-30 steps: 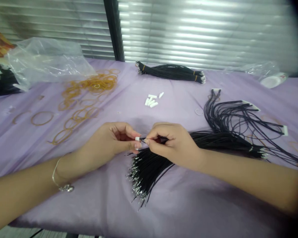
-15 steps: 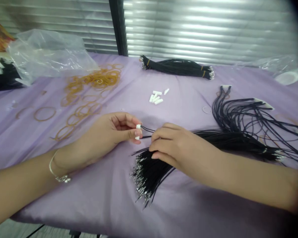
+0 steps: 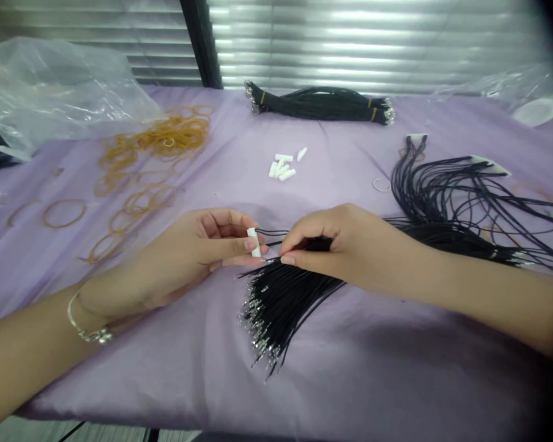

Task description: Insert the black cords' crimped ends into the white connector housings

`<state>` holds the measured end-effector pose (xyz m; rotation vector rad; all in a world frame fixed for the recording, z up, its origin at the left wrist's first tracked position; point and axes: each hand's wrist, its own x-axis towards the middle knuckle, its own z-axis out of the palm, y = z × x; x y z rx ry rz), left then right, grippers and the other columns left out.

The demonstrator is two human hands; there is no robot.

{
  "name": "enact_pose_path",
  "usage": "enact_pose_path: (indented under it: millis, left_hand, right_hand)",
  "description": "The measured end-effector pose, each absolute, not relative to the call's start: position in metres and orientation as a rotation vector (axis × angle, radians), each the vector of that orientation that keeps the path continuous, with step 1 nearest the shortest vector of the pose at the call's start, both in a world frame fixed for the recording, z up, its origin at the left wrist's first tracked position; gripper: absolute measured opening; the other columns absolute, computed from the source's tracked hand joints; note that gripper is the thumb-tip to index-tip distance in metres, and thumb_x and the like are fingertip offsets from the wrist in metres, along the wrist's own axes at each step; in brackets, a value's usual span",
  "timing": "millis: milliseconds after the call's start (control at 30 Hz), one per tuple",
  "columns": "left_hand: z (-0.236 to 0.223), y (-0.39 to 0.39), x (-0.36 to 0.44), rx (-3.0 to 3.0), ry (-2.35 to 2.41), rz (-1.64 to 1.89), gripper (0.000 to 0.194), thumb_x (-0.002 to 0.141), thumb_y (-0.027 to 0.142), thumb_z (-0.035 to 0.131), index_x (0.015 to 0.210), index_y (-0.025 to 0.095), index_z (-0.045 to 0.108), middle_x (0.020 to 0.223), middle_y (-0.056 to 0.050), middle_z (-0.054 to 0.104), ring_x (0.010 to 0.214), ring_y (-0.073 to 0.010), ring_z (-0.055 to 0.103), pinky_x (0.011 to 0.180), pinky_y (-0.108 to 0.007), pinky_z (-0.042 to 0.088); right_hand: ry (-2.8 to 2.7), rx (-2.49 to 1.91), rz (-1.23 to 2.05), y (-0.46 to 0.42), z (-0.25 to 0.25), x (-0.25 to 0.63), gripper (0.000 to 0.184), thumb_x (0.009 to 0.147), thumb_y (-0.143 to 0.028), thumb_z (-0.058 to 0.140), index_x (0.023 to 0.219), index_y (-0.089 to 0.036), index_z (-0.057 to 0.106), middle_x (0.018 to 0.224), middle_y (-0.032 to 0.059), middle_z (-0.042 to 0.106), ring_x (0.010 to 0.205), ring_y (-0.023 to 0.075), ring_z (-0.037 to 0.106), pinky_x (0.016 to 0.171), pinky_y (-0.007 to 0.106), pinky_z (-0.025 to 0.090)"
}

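My left hand (image 3: 198, 248) pinches a small white connector (image 3: 254, 241) between thumb and fingers; two thin black wires run out of it to the right. My right hand (image 3: 336, 242) is closed in a pinch on a black wire (image 3: 271, 259) at the near end of a loose bundle of black wires (image 3: 286, 301), whose metal-tipped ends fan out toward me. The two hands are almost touching above the purple cloth (image 3: 203, 368).
Several loose white connectors (image 3: 282, 167) lie behind the hands. A pile of tan rubber bands (image 3: 152, 153) spreads at left, beside a clear plastic bag (image 3: 50, 92). A banded black wire bundle (image 3: 320, 103) lies at the back. Finished wires with connectors (image 3: 461, 190) lie at right.
My right hand let go near the connector, dropped onto the bundle, and now pinches a wire close to the connector. The left hand kept its hold on the connector.
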<state>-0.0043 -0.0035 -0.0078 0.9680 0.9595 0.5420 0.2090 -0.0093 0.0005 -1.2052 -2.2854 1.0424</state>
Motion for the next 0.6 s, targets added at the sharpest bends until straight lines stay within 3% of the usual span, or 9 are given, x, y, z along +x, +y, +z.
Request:
enact_pose_path:
  millis: [300, 600]
  left_hand:
    - [-0.0058, -0.0032, -0.0036, 0.943, 0.971, 0.504, 0.011, 0.082, 0.012, 0.06, 0.092, 0.014, 0.056, 0.083, 0.001, 0.065, 0.076, -0.0081, 0.062, 0.071, -0.015, 0.05]
    - [-0.0067, -0.0046, -0.006, 0.964, 0.933, 0.514, 0.01, 0.083, 0.014, 0.06, 0.093, 0.014, 0.056, 0.083, 0.003, 0.065, 0.078, -0.0071, 0.062, 0.078, -0.016, 0.05]
  right_hand:
    - [-2.152, -1.291, 1.115, -0.0063, -0.0015, 0.2032, 0.008, 0.068, -0.014, 0.06, 0.065, -0.015, 0.067, 0.056, -0.0044, 0.06, 0.048, 0.0032, 0.049, 0.043, 0.014, 0.035]
    - [-2.235, -1.242, 0.989, -0.01, -0.0045, 0.2053, 0.011, 0.073, -0.017, 0.058, 0.071, -0.017, 0.069, 0.069, -0.0039, 0.063, 0.06, 0.0049, 0.054, 0.054, 0.016, 0.041]
